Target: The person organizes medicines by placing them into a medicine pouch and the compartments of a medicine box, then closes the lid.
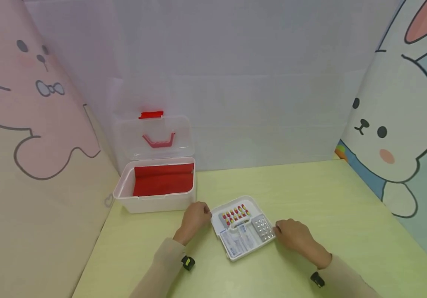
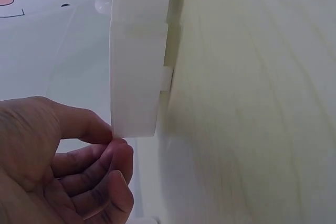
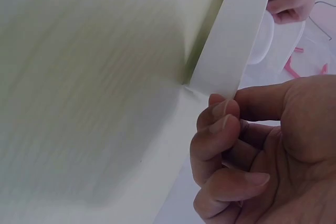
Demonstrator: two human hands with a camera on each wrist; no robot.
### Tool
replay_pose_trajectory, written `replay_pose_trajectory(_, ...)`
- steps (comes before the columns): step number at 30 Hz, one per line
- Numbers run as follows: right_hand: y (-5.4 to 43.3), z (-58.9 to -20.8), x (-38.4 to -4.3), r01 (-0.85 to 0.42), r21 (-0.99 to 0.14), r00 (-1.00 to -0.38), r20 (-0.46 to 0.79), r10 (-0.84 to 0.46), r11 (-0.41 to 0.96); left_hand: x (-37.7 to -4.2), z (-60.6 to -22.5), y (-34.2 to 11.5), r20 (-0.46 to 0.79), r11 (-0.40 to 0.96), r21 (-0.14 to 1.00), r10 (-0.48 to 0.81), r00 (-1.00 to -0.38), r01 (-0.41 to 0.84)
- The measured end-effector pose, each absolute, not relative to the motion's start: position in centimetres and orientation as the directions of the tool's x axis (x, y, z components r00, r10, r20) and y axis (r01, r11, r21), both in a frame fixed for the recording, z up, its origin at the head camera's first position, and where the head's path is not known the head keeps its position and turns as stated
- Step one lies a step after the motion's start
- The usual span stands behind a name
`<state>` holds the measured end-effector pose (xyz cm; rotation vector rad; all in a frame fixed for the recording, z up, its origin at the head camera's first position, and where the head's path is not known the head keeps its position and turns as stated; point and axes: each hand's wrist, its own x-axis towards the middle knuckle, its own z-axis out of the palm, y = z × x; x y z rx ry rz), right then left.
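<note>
A shallow white medicine case (image 1: 217, 227) lies at an angle on the table, between the hands in the head view. Red-and-yellow capsules (image 1: 235, 214), a silver blister pack (image 1: 263, 228) and pale printed packets (image 1: 238, 241) show on it. My left hand (image 1: 194, 219) pinches its left corner between thumb and fingertips, the other fingers curled below. At the opposite corner, by the blister pack, my right hand (image 1: 295, 235) pinches the edge with thumb and fingertips. The left wrist view shows the case's plain side wall (image 2: 137, 77) with a small tab.
A white storage box (image 1: 157, 203) with a red inside stands behind my left hand. Its clear lid (image 1: 179, 128) is raised against the pale back wall and has a red handle (image 1: 161, 142). Cartoon-printed side panels (image 1: 414, 136) border the pale yellow table (image 1: 347, 215).
</note>
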<state>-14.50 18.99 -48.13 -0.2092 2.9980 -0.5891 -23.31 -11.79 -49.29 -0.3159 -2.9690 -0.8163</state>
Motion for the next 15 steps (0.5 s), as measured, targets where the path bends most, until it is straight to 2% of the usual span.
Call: replay_pose_trajectory(15, 19.7, -47.9, -18.1, -0.134, -0.344, -0.987, -0.041, -0.158, 0.930, -20.4, -49.3, -12.6, -0.077, 0.855, 0.503, 0.194, -0.978, 0.130)
